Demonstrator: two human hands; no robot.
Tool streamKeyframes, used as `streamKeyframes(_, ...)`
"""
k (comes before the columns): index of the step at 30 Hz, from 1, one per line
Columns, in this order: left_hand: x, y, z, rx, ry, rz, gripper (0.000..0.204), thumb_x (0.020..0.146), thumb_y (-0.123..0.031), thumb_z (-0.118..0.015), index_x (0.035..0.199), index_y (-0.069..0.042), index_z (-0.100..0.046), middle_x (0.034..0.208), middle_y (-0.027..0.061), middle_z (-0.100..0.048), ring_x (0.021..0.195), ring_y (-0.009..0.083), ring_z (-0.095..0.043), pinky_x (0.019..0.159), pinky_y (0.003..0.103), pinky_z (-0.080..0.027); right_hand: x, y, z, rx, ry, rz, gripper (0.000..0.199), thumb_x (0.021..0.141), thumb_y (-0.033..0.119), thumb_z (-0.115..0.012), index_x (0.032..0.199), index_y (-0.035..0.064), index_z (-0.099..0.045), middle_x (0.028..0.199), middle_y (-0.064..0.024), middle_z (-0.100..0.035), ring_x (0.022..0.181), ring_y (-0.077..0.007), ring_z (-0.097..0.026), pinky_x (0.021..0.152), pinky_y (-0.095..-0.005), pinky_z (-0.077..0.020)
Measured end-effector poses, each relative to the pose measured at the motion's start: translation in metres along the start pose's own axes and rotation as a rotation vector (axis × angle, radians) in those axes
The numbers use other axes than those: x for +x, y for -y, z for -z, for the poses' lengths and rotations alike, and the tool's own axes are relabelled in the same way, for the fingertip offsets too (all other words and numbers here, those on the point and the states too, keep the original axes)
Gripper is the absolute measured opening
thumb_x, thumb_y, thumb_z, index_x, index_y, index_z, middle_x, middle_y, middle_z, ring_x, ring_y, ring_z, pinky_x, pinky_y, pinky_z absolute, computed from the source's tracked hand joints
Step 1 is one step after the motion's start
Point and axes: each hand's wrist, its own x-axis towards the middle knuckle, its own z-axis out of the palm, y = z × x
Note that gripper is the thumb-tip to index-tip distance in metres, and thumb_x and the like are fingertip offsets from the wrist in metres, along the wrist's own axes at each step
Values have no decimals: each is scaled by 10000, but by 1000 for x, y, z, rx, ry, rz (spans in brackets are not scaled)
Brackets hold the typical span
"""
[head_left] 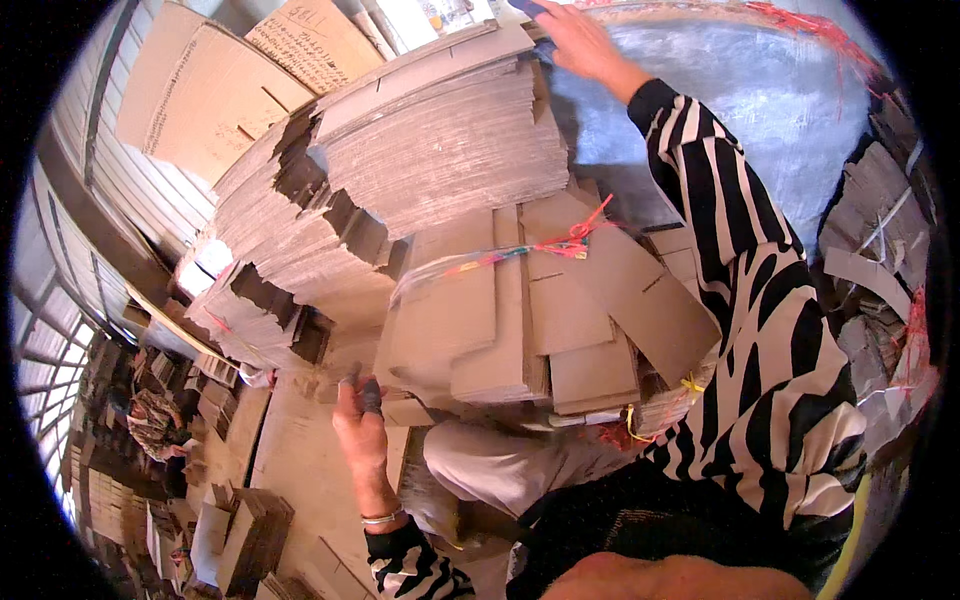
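**Fingertips lost behind the cardboard**

I see my left hand (360,415) curled under the tied bundle (530,310), fingertips hidden. My right hand (580,40) grips the stack (440,140) top edge; its fingers are cut off, so I cannot tell their spread.

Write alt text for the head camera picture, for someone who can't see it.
A person in a black-and-white striped top handles a tied bundle of flattened brown cardboard boxes, left hand at its lower edge, right hand reaching over a taller stack of flattened cardboard sheets. A red plastic string binds the bundle.
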Motion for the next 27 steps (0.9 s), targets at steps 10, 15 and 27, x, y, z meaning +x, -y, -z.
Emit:
streamKeyframes(10,149,-54,-115,418,-87,-358,242,879,-14,-572,1116,26,-600,816,162,-622,754,139,-607,672,307,-486,57,-94,-117,-32,466,-145,295,762,71,-574,1040,-26,-598,930,-267,-634,878,-442,-605,713,-497,-471)
streamKeyframes(15,215,-64,-146,14,89,-219,306,934,-54,-533,1230,0,-583,1018,69,-670,898,99,-607,762,231,-464,63,-56,-88,0,239,-56,368,751,119,-615,1088,-26,-594,1118,-272,-563,1034,-428,-538,818,-493,-433)
streamKeyframes(27,276,-50,-224,-211,333,-156,332,912,-12,-476,1222,-23,-595,1045,62,-639,881,118,-620,732,228,-465,89,9,-131,-25,427,216,454,701,156,-671,1102,-37,-583,1352,-243,-425,1230,-377,-430,948,-507,-370)
